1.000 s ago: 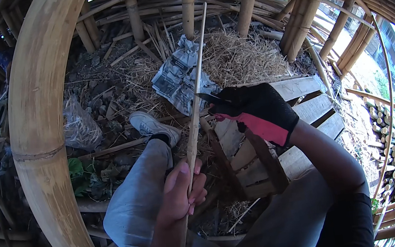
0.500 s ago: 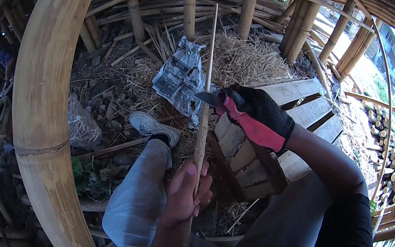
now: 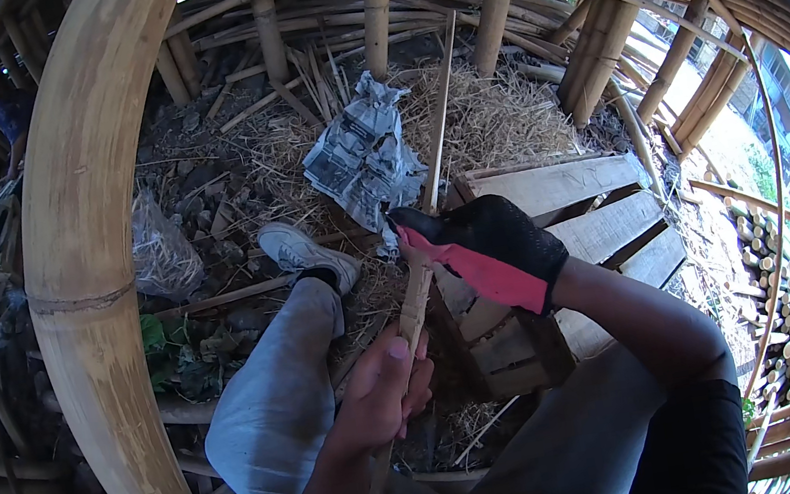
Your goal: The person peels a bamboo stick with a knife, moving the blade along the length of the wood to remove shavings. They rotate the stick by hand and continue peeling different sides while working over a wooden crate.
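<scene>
A long thin bamboo strip (image 3: pixel 429 131) runs from my lap up toward the straw. My bare left hand (image 3: pixel 381 400) grips its wider lower part, thumb up along it. My right hand (image 3: pixel 492 254), in a black glove with a pink stripe, is closed against the strip higher up, its dark tip crossing the strip. Whether a tool sits inside that fist is hidden. My left leg in grey trousers (image 3: pixel 281 405) stretches forward, ending in a white shoe (image 3: pixel 300 250).
A thick curved bamboo pole (image 3: pixel 88 290) arches down the left. A wooden pallet (image 3: pixel 572 212) lies under my right arm. Crumpled newspaper (image 3: pixel 362 156), a straw heap (image 3: pixel 498 116) and a plastic bag (image 3: pixel 159 255) cover the ground. Bamboo posts (image 3: pixel 377 7) ring the space.
My gloved right hand has slid down the strip toward my body and the left hand. The strip's top has swung slightly right. The left hand keeps its grip.
</scene>
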`<state>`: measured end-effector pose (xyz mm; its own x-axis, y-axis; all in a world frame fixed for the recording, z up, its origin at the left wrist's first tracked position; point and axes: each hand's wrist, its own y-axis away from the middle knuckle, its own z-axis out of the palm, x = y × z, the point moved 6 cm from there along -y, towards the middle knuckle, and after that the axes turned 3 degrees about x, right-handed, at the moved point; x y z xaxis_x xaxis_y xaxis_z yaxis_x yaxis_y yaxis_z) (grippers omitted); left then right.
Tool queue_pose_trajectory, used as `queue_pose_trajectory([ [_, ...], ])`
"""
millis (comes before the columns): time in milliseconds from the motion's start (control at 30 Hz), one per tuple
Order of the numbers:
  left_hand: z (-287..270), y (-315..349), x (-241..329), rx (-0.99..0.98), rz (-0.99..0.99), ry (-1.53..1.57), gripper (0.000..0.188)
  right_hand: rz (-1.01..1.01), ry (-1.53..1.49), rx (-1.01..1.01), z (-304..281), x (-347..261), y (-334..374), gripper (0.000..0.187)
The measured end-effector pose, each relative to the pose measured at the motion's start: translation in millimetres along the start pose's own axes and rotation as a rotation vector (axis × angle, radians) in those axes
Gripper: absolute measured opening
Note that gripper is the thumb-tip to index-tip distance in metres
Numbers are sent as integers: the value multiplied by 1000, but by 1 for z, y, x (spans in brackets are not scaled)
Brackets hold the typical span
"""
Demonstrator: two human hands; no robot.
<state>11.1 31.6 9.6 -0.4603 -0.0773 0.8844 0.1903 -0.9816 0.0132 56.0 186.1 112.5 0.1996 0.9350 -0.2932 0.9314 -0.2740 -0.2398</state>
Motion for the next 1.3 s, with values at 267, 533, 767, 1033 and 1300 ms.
queue_pose_trajectory([
  [267,5,1,-5,-136,-59,155,47,372,-469,-448,13,22,8,53],
  [533,-65,-11,8,136,27,224,41,-51,-585,-777,32,-1,40,34],
  [767,-58,-6,9,143,29,282,40,-17,-256,-244,6,27,9,37],
  [1033,-38,-6,12,249,97,-14,37,-342,451,270,12,-31,12,16],
  [1300,-43,-1,13,260,78,87,41,-283,405,377,48,-45,5,14],
])
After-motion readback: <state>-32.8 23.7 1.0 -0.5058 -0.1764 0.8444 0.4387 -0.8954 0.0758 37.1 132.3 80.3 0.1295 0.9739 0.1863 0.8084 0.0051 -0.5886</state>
